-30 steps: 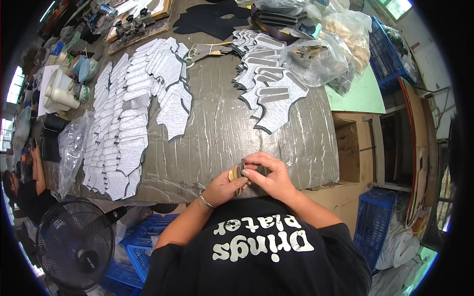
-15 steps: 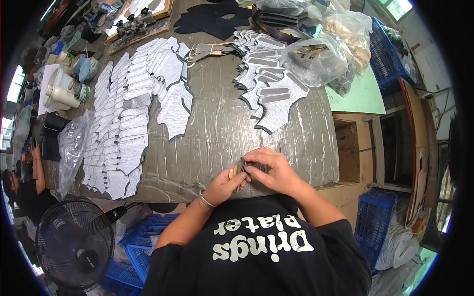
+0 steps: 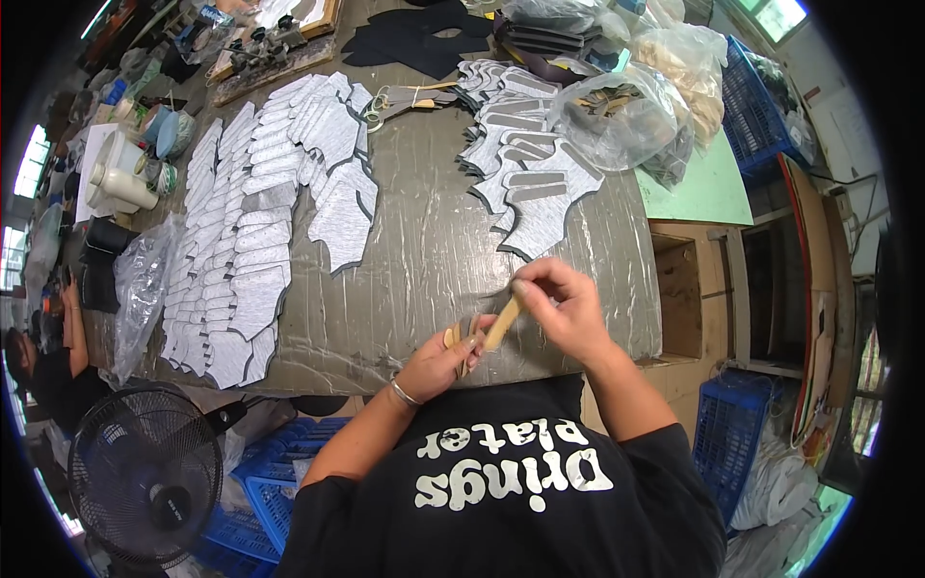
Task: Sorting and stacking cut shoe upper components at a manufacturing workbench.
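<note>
Near the table's front edge, my left hand [image 3: 436, 368] is closed around a small bunch of strips [image 3: 450, 337], tan and dark grey. To its right, my right hand [image 3: 570, 313] pinches the upper end of a single tan strip [image 3: 503, 326]. That strip slants down so its lower end meets the left fingers; whether they grip it I cannot tell. Just beyond the right hand lies a fanned row of grey fabric pieces [image 3: 541, 214] with dark backing, several bearing a darker strip. More overlapping grey pieces [image 3: 252, 289] cover the table's left side in long rows.
Behind the right-hand row sits a clear plastic bag [image 3: 617, 125] of tan strips. A bundle of strips [image 3: 414, 97] and black sheets [image 3: 414, 40] lie farther back. A fan [image 3: 145, 482] and blue crates [image 3: 270, 482] stand at left, a co-worker [image 3: 58, 356] beyond.
My right hand has moved up and to the right, away from my left hand, drawing out one tan strip. The left hand stays in place with its bunch.
</note>
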{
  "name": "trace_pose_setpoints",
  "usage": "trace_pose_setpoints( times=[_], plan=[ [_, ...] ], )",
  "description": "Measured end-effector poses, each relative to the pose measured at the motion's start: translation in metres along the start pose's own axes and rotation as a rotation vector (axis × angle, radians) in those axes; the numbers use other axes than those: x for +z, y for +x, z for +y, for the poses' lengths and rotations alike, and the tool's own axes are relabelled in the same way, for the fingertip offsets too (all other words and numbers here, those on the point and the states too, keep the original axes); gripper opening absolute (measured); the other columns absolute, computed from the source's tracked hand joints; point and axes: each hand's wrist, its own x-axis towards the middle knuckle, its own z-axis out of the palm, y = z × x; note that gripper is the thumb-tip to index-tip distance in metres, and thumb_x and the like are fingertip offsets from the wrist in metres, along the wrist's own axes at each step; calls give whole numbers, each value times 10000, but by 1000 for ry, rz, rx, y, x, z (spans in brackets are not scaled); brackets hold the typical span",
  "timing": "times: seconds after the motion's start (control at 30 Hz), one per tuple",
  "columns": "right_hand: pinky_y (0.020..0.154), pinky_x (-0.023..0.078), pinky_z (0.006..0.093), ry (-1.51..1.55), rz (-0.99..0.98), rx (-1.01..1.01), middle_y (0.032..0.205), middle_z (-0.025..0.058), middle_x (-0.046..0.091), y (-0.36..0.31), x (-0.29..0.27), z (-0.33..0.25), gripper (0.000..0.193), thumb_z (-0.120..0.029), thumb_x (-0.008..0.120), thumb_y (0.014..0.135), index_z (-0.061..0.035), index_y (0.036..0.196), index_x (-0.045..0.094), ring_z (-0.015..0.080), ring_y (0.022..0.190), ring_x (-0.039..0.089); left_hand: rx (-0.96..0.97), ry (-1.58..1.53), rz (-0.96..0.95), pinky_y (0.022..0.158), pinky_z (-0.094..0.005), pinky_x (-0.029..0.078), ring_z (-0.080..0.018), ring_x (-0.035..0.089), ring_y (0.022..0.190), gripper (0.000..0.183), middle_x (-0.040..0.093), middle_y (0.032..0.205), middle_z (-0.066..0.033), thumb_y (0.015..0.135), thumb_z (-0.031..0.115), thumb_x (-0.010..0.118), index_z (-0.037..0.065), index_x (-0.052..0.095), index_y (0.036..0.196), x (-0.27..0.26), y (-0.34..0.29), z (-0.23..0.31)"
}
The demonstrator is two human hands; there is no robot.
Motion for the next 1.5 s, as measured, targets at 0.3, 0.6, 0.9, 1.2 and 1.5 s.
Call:
trace_pose_setpoints(
  times=[0.3,0.6,0.9,1.2,1.5],
  plan=[
    [663,489,212,298,-45,132,832,18,648,4,11,20,91,-58,619,935,22,977,627,73,733,604,122,-389,-88,748,-303,440,-158,552,867,388,581,1082,-79,1009,118,412,-30,416,1368,-17,10,-9],
    [699,513,297,-81,-118,-250,857,116,664,11,17,32,94,-16,684,845,6,933,662,210,759,660,-40,-389,-176,814,-337,479,-228,586,985,373,591,1187,-172,991,162,410,-21,464,1312,3,11,7],
    [741,515,286,68,30,-276,898,87,679,5,24,36,64,0,666,859,9,923,669,169,817,646,12,-344,-106,866,-355,432,-195,522,893,348,513,937,-51,992,164,434,-18,459,1288,11,16,3],
    [557,497,249,-343,170,32,735,68,676,-2,-12,-18,116,-38,678,809,18,907,702,94,586,604,233,-22,163,802,-260,428,-113,486,849,310,525,1017,-33,1019,103,434,-10,450,1307,5,15,2],
    [574,535,319,-358,149,-104,788,152,670,-8,42,-2,111,-54,692,817,17,902,690,232,611,661,340,493,244,861,-275,451,-106,545,939,369,590,1089,-70,1020,155,471,-29,432,1337,3,19,-15]
  ],
)
